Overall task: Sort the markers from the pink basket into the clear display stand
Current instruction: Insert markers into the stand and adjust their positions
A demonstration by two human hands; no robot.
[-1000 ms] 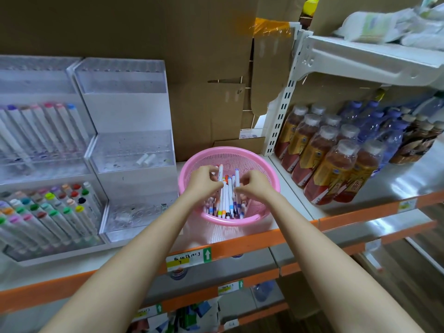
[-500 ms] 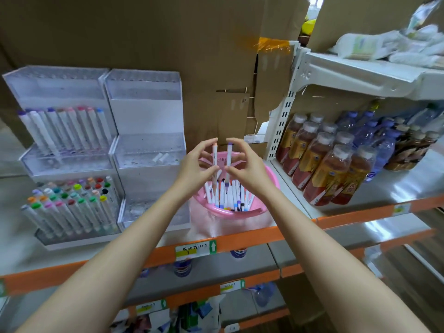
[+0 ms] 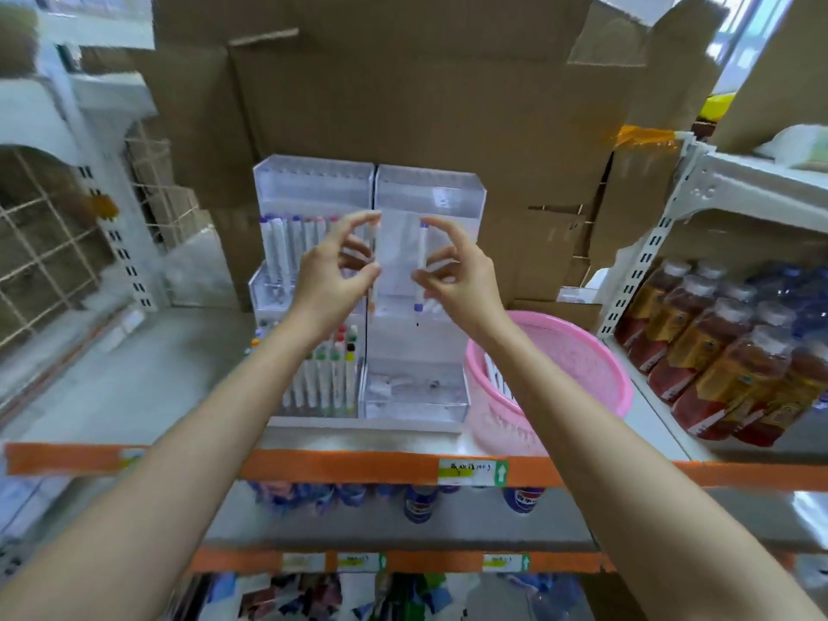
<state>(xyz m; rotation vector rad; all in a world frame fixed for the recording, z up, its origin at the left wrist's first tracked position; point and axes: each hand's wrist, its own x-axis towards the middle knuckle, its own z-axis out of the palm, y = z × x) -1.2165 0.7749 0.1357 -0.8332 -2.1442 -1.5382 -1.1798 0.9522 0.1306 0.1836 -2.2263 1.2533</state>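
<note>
Since each one must drop upright into a slot, I hold both vertical before the clear display stand (image 3: 430, 190). My right grip (image 3: 457, 271) pinches a purple-capped marker (image 3: 421, 257) between thumb and forefinger. My left grip (image 3: 334, 271) curls round a blurred second marker (image 3: 370, 293). More lie in the pink basket (image 3: 620, 387) alongside.

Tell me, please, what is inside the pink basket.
A few white markers lean against the left wall of the pink basket; the right forearm hides the rest, so no count.
</note>
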